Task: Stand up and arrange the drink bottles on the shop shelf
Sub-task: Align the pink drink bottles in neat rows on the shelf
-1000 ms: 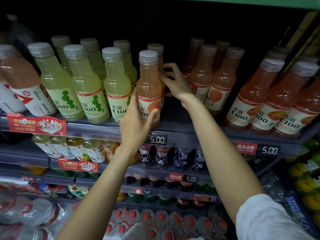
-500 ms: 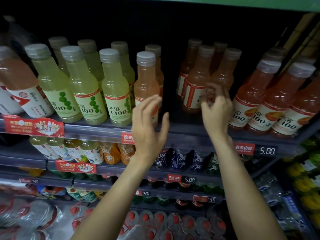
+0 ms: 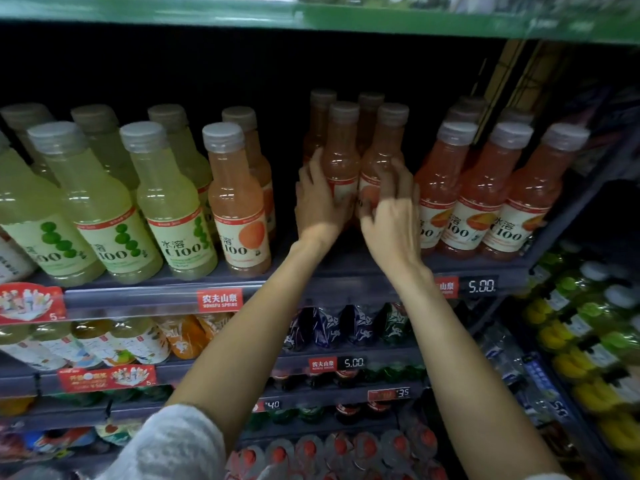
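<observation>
Head view, top dark-grey metal shelf [image 3: 180,295] of a shop drinks rack. Both bare hands reach to a cluster of four clear plastic bottles of orange-pink drink standing upright, set back from the shelf's front edge. Left hand [image 3: 317,206] wraps the left side of the front-left orange-pink bottle with grey cap [image 3: 341,157], fingers curled round its body at label height. Right hand [image 3: 393,216] curls its fingers over the label of the front-right orange-pink bottle with grey cap [image 3: 384,150]; the thumb is hidden, so how tight the hold is can't be judged. The two bottles touch side by side; two more of the same stand right behind them.

Left of that cluster, across a gap: a peach-coloured bottle with orange fruit label [image 3: 239,206] at the shelf front, another behind it. Further left, a row of pale green drink bottles with green-dot labels [image 3: 162,202], all upright, two deep. Right of the cluster, three orange-red bottles with white labels [image 3: 488,192] at the shelf front, more behind. A red brand tag [image 3: 219,301] and a black 5.00 price tag [image 3: 481,286] sit on the shelf's front rail. Lower shelves hold more bottles, blurred.
</observation>
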`<state>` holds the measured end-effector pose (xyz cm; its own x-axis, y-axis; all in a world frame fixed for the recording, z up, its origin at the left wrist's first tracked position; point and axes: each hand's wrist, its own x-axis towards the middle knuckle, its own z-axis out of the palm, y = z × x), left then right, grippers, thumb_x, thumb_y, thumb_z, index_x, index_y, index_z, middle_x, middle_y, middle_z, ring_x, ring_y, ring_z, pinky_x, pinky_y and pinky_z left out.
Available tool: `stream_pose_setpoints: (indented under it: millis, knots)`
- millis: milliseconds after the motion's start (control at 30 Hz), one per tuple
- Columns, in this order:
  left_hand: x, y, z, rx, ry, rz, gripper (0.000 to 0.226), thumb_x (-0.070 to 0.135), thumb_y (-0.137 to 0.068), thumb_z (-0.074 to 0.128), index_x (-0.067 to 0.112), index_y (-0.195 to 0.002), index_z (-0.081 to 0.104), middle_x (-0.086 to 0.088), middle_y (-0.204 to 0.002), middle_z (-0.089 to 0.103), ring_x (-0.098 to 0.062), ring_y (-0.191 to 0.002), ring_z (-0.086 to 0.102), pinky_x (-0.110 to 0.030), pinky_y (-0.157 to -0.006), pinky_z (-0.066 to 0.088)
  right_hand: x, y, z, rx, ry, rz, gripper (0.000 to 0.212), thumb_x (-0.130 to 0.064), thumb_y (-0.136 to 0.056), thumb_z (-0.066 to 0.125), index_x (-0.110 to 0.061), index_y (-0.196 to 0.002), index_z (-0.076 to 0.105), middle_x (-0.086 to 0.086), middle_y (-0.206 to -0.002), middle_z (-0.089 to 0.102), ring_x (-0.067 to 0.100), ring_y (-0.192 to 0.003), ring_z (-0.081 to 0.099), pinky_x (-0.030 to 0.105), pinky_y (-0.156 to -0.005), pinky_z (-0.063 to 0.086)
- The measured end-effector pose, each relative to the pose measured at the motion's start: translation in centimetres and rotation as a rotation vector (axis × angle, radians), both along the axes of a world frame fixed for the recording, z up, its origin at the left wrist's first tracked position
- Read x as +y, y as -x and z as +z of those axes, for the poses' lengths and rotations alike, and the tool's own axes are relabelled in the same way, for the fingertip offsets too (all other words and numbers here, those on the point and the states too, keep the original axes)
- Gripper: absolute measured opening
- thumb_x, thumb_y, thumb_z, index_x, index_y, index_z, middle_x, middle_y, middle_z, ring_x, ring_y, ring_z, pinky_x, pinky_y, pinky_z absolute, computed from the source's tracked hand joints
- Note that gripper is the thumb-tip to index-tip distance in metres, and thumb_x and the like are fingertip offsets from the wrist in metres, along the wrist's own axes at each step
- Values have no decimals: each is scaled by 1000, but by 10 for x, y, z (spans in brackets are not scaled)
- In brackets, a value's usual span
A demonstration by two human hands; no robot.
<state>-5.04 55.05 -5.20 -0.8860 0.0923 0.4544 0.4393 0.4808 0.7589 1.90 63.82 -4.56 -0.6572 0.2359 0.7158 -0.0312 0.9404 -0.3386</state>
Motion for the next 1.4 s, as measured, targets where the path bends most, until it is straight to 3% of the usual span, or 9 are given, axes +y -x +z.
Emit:
stream_pose_setpoints:
  millis: [167, 333, 600, 767, 900, 1033, 1167, 1300, 1400]
  knots:
    - [-30, -10, -10, 39, -138, -211, 88, 25, -80, 72, 13, -150, 20, -9, -144, 42, -20, -133, 41, -40, -110, 36, 0, -2, 10, 4, 266, 270, 49, -11, -88, 60, -11, -134, 44, 12, -122, 59, 21, -92, 62, 32, -81, 53]
    - [-63, -28, -4, -86, -199, -457, 79, 17, -82, 69, 8, -146, 23, -3, -136, 50, -10, -129, 48, -41, -109, 39, 5, 1, 24, -346, 776, 746, 61, -16, -88, 65, -34, -137, 33, -7, -132, 53, 6, -122, 51, 27, -103, 43]
    - [-83, -56, -12, 117, -52, -163, 76, 26, -90, 64, 6, -150, 22, -8, -148, 41, -17, -136, 40, -40, -109, 39, -21, 2, 24, -328, 770, 798, 59, -14, -81, 72, -28, -129, 41, -14, -116, 57, 0, -112, 56, 20, -96, 46]
    - [-85, -75, -14, 276, 67, 49, 69, 12, -89, 66, -2, -145, 29, -15, -146, 42, -19, -132, 39, -3, -104, 23, -33, 5, 21, -323, 734, 807, 58, -19, -82, 73, -31, -129, 42, -5, -124, 59, 9, -117, 57, 35, -102, 46]
    - [-89, -79, -16, 352, 127, 124, 61, 17, -88, 65, -2, -140, 39, -15, -139, 51, -28, -121, 56, -27, -90, 47, -35, 4, 22, -359, 770, 830, 55, -17, -86, 68, -31, -131, 39, -14, -122, 56, 4, -117, 55, 27, -102, 44]
    - [-90, -82, -10, 388, 107, 122, 61, 17, -90, 63, -4, -140, 37, -17, -140, 48, -27, -128, 49, -32, -99, 44, -35, 1, 24, -406, 748, 837, 55, -20, -88, 65, -32, -133, 37, -18, -122, 54, 2, -119, 53, 26, -103, 43]
    - [-83, -77, 1, 448, 110, 95, 65, 14, -91, 65, -10, -140, 31, -22, -143, 42, -30, -134, 40, -37, -110, 36, -21, -9, 27, -285, 651, 712, 49, -23, -91, 61, -22, -137, 43, -5, -133, 54, 5, -122, 50, 18, -101, 40]
    - [-75, -70, 8, 464, 196, 128, 66, 21, -92, 63, -11, -139, 30, -25, -137, 44, -34, -126, 46, -32, -104, 38, 1, -19, 27, 87, 286, 191, 31, -3, -85, 57, -5, -115, 63, 9, -118, 61, 20, -99, 61, 11, -85, 40]
    - [-70, -72, 7, 421, 224, 140, 73, 24, -89, 64, -8, -143, 25, -25, -138, 43, -35, -124, 45, -32, -99, 40, 8, -11, 29, -1, 131, 21, 38, 1, -83, 59, 0, -121, 57, 21, -144, 37, 31, -121, 50, 19, -100, 33]
